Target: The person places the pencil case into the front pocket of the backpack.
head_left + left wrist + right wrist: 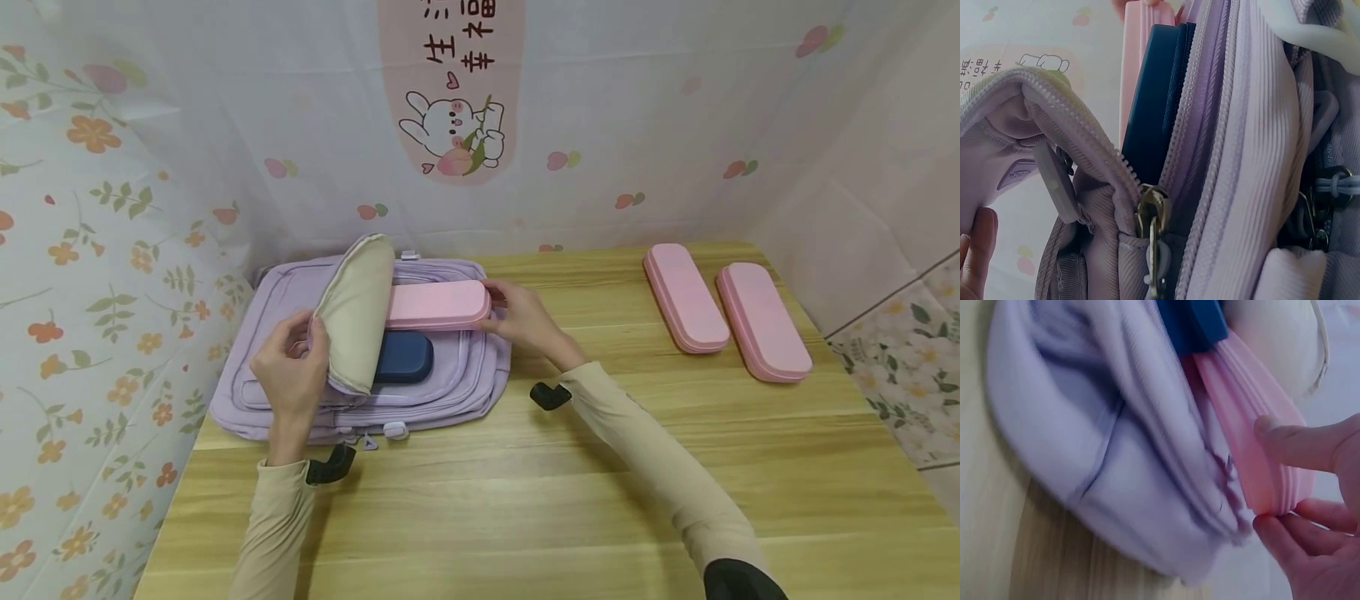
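Note:
A lavender backpack (450,400) lies flat on the table, its front pocket unzipped. My left hand (291,354) pinches the edge of the pocket flap (363,308) and holds it folded back, cream lining showing. With thumb and fingers, my right hand (528,317) grips the right end of a pink zip case (438,304); its left end is hidden under the flap. Beside it, a navy blue case (405,357) sits partly in the pocket, also seen in the left wrist view as a dark blue case (1157,94). The pocket's zipper pull (1152,219) hangs near the navy case.
Two more pink cases lie side by side at the table's back right, one nearer (686,297) and one farther right (765,321). A patterned cloth (600,108) hangs behind the wooden table (487,508), and a floral cloth (112,333) hangs at the left.

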Demonstrator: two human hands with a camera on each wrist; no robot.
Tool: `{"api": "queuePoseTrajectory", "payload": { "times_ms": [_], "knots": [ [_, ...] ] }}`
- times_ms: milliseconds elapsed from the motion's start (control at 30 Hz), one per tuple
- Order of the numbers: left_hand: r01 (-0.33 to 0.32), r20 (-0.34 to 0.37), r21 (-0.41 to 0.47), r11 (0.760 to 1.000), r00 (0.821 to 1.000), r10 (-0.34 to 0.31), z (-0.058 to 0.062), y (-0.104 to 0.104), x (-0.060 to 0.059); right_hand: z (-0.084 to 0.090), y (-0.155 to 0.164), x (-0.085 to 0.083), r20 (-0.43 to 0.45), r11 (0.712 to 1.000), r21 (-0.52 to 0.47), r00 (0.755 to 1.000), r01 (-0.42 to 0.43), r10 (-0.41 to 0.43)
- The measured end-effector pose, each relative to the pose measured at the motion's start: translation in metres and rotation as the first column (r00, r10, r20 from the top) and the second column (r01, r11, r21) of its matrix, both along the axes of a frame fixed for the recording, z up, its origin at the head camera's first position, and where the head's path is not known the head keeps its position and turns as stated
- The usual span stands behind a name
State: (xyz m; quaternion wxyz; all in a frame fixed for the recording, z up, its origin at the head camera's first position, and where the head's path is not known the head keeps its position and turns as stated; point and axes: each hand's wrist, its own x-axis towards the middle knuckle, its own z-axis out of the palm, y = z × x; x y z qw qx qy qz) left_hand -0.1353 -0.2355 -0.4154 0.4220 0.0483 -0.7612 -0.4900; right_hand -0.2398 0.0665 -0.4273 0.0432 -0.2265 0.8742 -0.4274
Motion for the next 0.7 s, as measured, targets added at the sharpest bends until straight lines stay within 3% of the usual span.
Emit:
{"api": "queuePoseTrajectory", "payload": {
  "times_ms": [267,533,700],
  "knots": [
    [-0.019,0.001,0.007,1.000,1.000,0.019,0.003,0.001,0.001,0.007,-0.022,-0.001,0.030,1.000,0.022,0.999,-0.011,0.011],
    [-0.015,-0.002,0.004,1.000,1.000,0.015,0.020,0.015,0.010,0.000,-0.036,-0.003,0.002,0.999,0.016,0.999,-0.034,0.033],
    [-0.013,-0.001,0.007,1.000,1.000,0.013,0.014,0.014,0.006,-0.004,-0.046,-0.001,-0.044,0.999,0.042,0.999,-0.029,0.031]
  ]
}}
